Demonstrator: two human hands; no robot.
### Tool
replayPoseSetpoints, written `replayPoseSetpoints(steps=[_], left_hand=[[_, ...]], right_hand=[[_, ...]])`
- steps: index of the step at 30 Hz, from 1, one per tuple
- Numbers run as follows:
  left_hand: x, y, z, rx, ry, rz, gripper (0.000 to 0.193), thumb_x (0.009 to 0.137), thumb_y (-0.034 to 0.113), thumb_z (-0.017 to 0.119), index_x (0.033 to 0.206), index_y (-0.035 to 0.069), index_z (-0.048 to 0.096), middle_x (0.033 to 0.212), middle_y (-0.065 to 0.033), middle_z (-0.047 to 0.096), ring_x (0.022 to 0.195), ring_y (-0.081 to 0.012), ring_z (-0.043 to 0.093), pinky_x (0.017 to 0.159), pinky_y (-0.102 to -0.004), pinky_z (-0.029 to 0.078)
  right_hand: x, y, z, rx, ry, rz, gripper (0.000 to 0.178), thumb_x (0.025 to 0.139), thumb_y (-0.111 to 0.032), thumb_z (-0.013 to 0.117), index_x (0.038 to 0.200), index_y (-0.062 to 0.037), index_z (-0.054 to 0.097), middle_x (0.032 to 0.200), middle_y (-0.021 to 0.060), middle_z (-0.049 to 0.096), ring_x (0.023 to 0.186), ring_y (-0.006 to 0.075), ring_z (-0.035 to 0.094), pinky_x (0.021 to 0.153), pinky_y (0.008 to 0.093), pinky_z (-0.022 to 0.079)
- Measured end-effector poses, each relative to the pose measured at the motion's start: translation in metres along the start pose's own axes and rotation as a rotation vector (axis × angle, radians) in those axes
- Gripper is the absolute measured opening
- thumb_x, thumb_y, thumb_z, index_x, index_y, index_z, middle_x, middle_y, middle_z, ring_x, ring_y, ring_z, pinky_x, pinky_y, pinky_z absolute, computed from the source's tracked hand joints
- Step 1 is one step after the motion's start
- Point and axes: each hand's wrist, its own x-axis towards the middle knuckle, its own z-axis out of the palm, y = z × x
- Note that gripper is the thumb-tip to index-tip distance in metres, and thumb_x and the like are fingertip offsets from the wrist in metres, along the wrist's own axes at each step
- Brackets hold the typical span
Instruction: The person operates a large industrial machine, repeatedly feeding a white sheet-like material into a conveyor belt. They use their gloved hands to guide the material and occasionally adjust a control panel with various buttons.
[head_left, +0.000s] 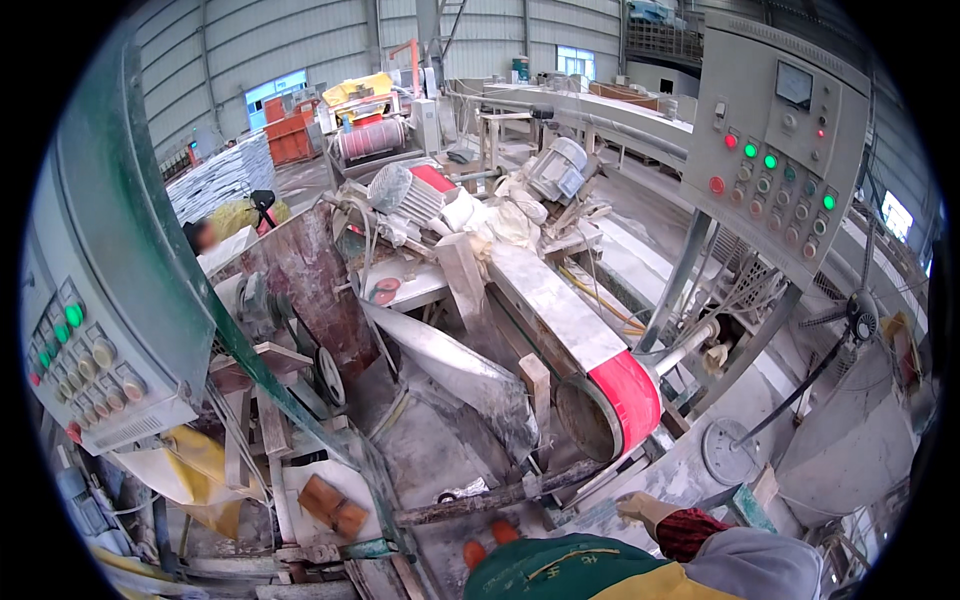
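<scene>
My right hand (645, 508) is low in the view, below the red-ended belt (628, 402). Its fingers look loosely extended, and I see nothing held in them. A dark red cuff (690, 533) and a grey sleeve cover that arm. The hand appears over or on a dusty pale ledge (600, 516); contact is unclear. My left hand does not show. The belt, whitish on top and red where it curves round its near end, runs away toward dusty motors (558, 168). A curved pale metal guard (455, 375) lies to its left.
Control panels with lit green buttons stand left (110, 330) and right (775, 150). A black fan (862, 315) stands on a pole at right. Wooden posts (536, 395) and a grimy beam (500, 500) border the belt. Another person (235, 215) is partly visible at far left.
</scene>
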Motion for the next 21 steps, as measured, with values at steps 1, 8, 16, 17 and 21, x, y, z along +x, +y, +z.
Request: replayPoseSetpoints(steps=[1, 8, 16, 17, 21], left_hand=[[-0.001, 0.001, -0.001, 0.005, 0.022, -0.004, 0.025, 0.089, 0.029, 0.056, 0.088, 0.008, 0.069, 0.088, -0.0087, 0.067, 0.083, -0.0291, 0.061, 0.074, -0.0467, 0.047], [0.004, 0.008, -0.018, -0.044, -0.126, -0.091, 0.028, 0.089, 0.033, 0.054, 0.09, 0.01, 0.07, 0.085, -0.0103, 0.065, 0.083, -0.0319, 0.059, 0.078, -0.0452, 0.046], [0.003, 0.011, -0.021, -0.047, -0.177, -0.103, 0.03, 0.09, 0.032, 0.051, 0.096, 0.007, 0.068, 0.089, -0.0129, 0.064, 0.086, -0.034, 0.057, 0.081, -0.0459, 0.045], [0.002, 0.012, -0.021, -0.052, -0.188, -0.107, 0.031, 0.09, 0.033, 0.051, 0.097, 0.007, 0.067, 0.09, -0.0131, 0.064, 0.087, -0.0344, 0.057, 0.081, -0.0459, 0.045], [0.0, 0.013, -0.02, -0.056, -0.185, -0.109, 0.032, 0.09, 0.033, 0.052, 0.101, 0.007, 0.067, 0.094, -0.0138, 0.065, 0.09, -0.036, 0.058, 0.081, -0.0462, 0.045]], right_hand=[[0.0, -0.012, -0.001, 0.066, -0.023, 0.073, 0.039, 0.079, -0.03, 0.051, 0.111, -0.0134, 0.064, 0.108, 0.0157, 0.064, 0.091, 0.0309, 0.064, 0.083, 0.0382, 0.051], [0.01, -0.118, -0.015, -0.032, 0.135, -0.317, 0.047, 0.083, -0.031, 0.049, 0.126, -0.0141, 0.055, 0.105, 0.0171, 0.065, 0.093, 0.0272, 0.064, 0.081, 0.0371, 0.051], [0.018, -0.149, -0.008, 0.302, 0.047, -0.234, 0.046, 0.08, -0.036, 0.053, 0.121, -0.0162, 0.059, 0.105, 0.0141, 0.066, 0.096, 0.0272, 0.064, 0.084, 0.0373, 0.049], [0.017, -0.14, -0.006, 0.268, 0.036, -0.271, 0.048, 0.081, -0.033, 0.054, 0.124, -0.0135, 0.056, 0.102, 0.0128, 0.067, 0.091, 0.0234, 0.064, 0.08, 0.0348, 0.05], [0.015, -0.1, 0.0, -0.043, 0.009, -0.236, 0.053, 0.081, -0.026, 0.055, 0.131, -0.0101, 0.051, 0.098, 0.0106, 0.069, 0.082, 0.0173, 0.065, 0.074, 0.03, 0.052]])
